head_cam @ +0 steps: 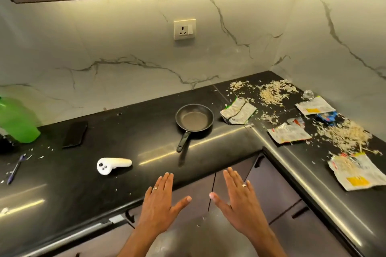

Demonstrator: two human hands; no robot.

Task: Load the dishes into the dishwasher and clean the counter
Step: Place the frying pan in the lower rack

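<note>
A: Where did the work stand at that moment?

B: At the very start, by my reading. The left hand (159,200) and the right hand (238,196) were both held out flat over the near edge of the table (125,135), palms down, fingers straight and spread, gripping nothing and touching nothing that I could see.

A: And the dishes?

B: Only one showed: a small black frying pan (194,119) sat upright near the middle of the table, its handle pointing toward the near edge. It looked empty. No dishwasher was in view, so I could not tell where it stood.

A: The mess?

B: Over on the right arm of the table. Spilled grains (273,92) lay in heaps at the far right corner and further near, with torn wrappers (238,110) scattered among them. A few flecks also lay at the left, near a pen (14,170).

A: Anything else in the way?

B: A white controller (112,165) just left of the hands, a dark phone (75,134) beyond it, and a green bottle (17,121) at the far left.

A: So the next move?

B: Likely a reach forward for the pan's handle, which was nearest. The grains would call for gathering the wrappers first, then sweeping.
</note>
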